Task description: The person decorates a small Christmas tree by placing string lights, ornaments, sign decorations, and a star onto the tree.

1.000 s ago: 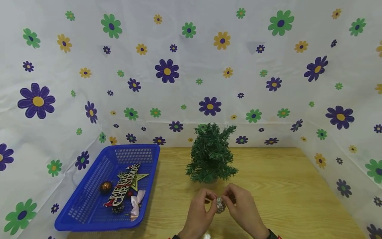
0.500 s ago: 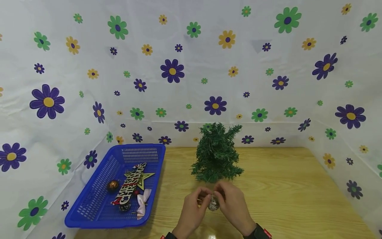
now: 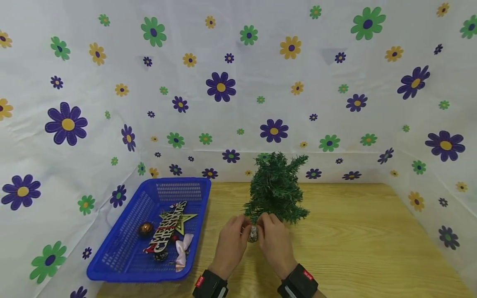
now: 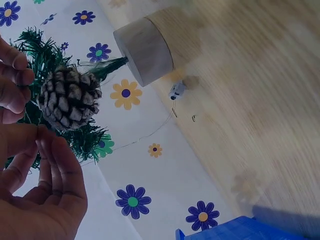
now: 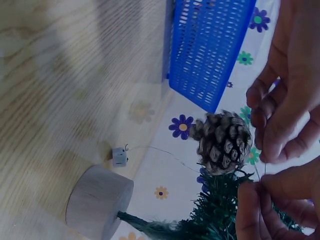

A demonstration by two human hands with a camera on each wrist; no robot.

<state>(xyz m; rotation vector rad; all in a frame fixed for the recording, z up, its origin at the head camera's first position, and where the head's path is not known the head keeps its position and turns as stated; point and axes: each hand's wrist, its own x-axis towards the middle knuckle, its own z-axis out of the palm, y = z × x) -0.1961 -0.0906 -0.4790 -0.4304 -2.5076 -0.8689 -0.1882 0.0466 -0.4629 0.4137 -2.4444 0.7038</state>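
A brown pine cone with pale-tipped scales hangs from a thin string in front of the small green Christmas tree. Fingertips of my left hand pinch this string just above the cone. Facing it, my right hand pinches the string too, thumb against curled fingers, as the right wrist view shows. Both hands are close together, and in the head view they overlap the tree's lower branches. That tree stands on a round wooden base, which the hands hide in the head view.
At left, a blue basket holds a Merry Christmas sign, a star, a pink bow and a copper-coloured ball. Beside the tree base lies a small grey box with a thin wire. Flowered cloth walls the table.
Both hands have moved forward to the tree with the pine cone between them. The head view has turned slightly left, so basket and tree appear farther right.
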